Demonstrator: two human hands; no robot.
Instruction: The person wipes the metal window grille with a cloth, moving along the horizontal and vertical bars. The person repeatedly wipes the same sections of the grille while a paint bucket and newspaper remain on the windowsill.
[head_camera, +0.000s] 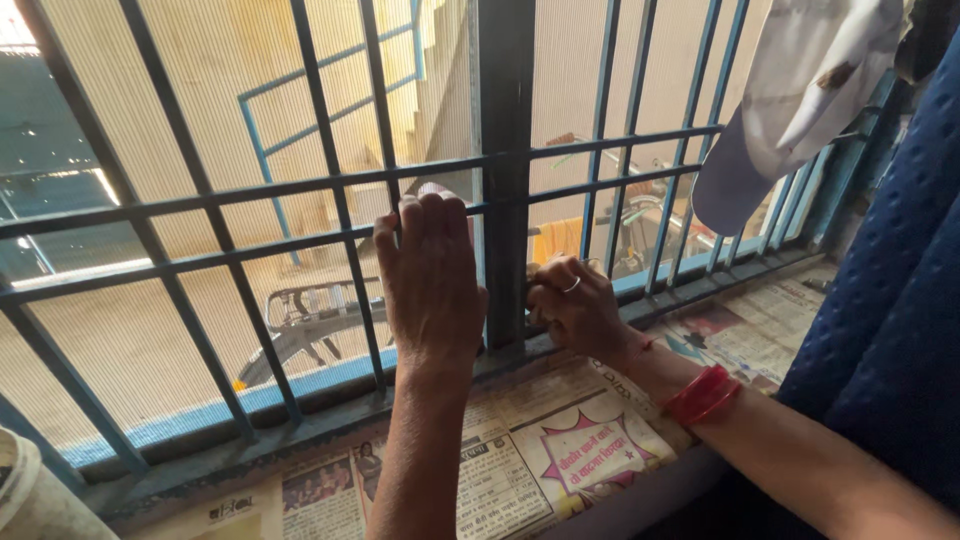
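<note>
1. Window recess with a newspaper-lined sill (560, 440); beyond the glass, a sunlit yard with a parked scooter (310, 320), blurred through mesh.
2. Left hand (430, 275): fingers (425, 215) straight, held together, flat against the iron window grille (250, 190), tips at the lower of two horizontal bars. Nothing gripped; open palm pressed toward the mesh.
3. Right hand (575, 305): fingers (555, 285) curled tight just right of the thick central post (505, 170), low near the sill. Closed around something at the post or a bar; exactly what, hidden by the knuckles. Ring on one finger.
4. Around and in the way: pale cloth (800, 90) hanging at upper right over the bars; dark blue dotted fabric (890, 300) filling the right edge; white bucket (30, 495) rim at lower left.
5. Pose: left forearm rising nearly straight up from the bottom edge, wrist level with the sill. Right forearm coming in from the lower right, slanting up-left, red bangles (702, 395) at the wrist, resting just above the newspaper.
6. Grille: fixed upright in the frame, long bars running vertical, slightly fanned by the lens; paired crossbars running left to right, hands just under them, either side of the post.
</note>
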